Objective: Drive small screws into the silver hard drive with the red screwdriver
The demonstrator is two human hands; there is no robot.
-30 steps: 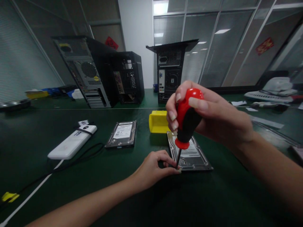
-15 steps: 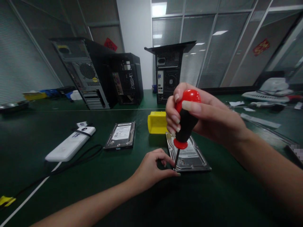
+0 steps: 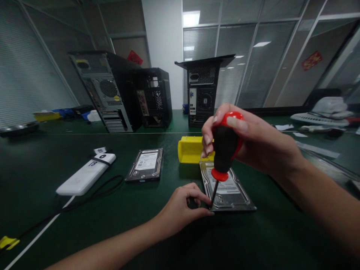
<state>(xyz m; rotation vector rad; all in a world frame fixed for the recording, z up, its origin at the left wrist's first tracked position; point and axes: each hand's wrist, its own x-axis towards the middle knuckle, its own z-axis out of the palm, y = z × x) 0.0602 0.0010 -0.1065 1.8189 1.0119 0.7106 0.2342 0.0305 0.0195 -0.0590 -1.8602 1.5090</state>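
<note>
A hard drive [image 3: 235,200] lies flat, label side up, in front of me. My right hand [image 3: 253,140] is wrapped around the black and red handle of a stubby screwdriver [image 3: 223,152]. The shaft slants down to the drive's near left corner, where its tip rests. My left hand [image 3: 187,206] has thumb and forefinger pinched at that same corner, close around the tip. Whether a screw sits under the tip is hidden by the fingers. Behind the drive stands a yellow plastic bin [image 3: 191,150], partly covered by my right hand.
A second hard drive [image 3: 146,164] lies to the left, beside a white power bank [image 3: 87,174] with cables. Computer cases [image 3: 112,93] stand at the back left, another case [image 3: 203,93] at the back middle. A white keyboard [image 3: 317,119] is at the far right.
My right hand has turned slightly with the screwdriver, its thumb now higher on the red cap. The view has shifted a little, so everything sits lower. My left hand keeps its pinch.
</note>
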